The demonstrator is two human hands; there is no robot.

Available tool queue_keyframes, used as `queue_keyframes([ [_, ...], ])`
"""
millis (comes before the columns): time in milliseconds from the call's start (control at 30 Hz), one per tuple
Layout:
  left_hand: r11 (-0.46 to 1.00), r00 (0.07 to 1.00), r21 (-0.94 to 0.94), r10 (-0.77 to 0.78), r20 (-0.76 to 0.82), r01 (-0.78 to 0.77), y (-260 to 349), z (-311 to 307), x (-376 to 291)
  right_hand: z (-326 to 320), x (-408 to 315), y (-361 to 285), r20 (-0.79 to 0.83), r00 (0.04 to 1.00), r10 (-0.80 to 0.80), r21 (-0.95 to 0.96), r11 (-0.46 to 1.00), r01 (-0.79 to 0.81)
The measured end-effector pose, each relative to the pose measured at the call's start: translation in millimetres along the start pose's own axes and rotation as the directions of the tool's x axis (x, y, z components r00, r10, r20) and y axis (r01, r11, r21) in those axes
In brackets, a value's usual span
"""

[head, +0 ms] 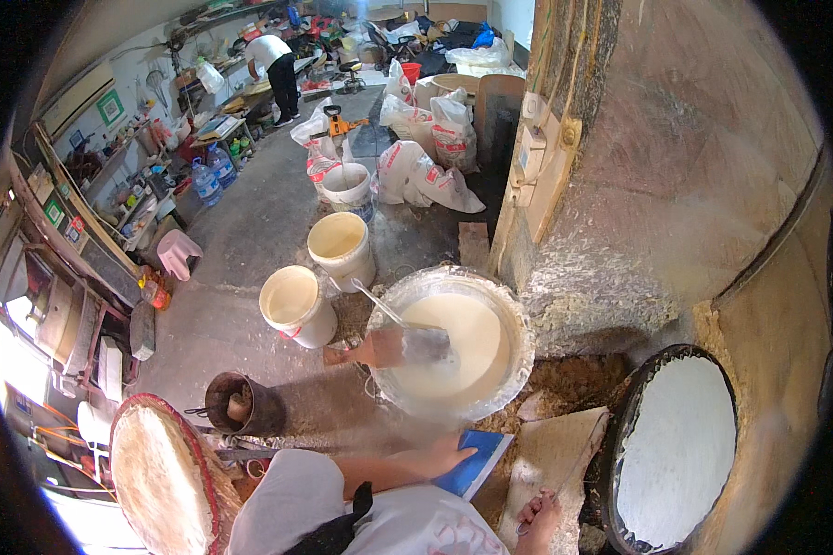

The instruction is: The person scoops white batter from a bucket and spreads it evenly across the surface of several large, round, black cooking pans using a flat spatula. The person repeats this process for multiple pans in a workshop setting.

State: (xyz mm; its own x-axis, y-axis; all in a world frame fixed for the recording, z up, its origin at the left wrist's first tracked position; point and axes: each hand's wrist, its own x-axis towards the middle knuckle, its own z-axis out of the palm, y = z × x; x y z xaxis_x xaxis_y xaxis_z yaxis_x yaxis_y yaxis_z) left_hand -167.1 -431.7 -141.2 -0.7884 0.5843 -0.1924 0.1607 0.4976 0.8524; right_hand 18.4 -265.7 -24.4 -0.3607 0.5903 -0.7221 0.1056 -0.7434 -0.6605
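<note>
My left hand (439,458) grips a flat blue sheet or board (475,454) with a pale edge, held close to my body. Lower right, my right hand (540,515) has its fingers closed around a thin rod-like tool (583,451), which slants up over a pale slab (552,458). Just right of that slab is a round griddle (677,451) with a dark rim, its surface coated white. Ahead of me stands a wide tub of cream-coloured batter (482,347). A flat wooden paddle (382,348) and a ladle with a metal handle (378,302) rest at the tub.
Two white buckets (288,298) (340,243) stand left of the tub. Near my left side are a dark metal pot (264,406) and a round, red-rimmed basket (163,479). Sacks (416,177) and a pail with an orange mixer (343,125) lie beyond. Another person (278,69) bends at a far bench.
</note>
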Motion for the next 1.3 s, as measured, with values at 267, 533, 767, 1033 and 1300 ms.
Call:
queue_keyframes([
  [267,0.976,0.990,-0.186,-0.101,0.094,0.117,19,-18,-9,5,-1,-1,0.061,0.998,-0.033,-0.019,0.999,0.034],
  [533,0.993,0.997,-0.108,-0.049,0.058,0.055,14,-16,-10,17,-14,-6,0.077,0.996,-0.033,-0.041,0.999,0.037],
  [767,0.975,0.991,-0.188,-0.109,0.079,0.122,11,-15,-10,9,-8,1,0.077,0.996,-0.037,-0.010,0.999,0.038],
  [1033,0.995,0.995,0.046,-0.092,-0.041,0.094,18,-25,-9,15,-5,-9,-0.011,0.996,-0.086,-0.067,0.994,0.085],
  [1300,0.996,0.985,-0.011,-0.089,0.149,0.092,27,-3,11,29,-49,-56,0.230,0.951,-0.208,-0.065,0.971,0.228],
])
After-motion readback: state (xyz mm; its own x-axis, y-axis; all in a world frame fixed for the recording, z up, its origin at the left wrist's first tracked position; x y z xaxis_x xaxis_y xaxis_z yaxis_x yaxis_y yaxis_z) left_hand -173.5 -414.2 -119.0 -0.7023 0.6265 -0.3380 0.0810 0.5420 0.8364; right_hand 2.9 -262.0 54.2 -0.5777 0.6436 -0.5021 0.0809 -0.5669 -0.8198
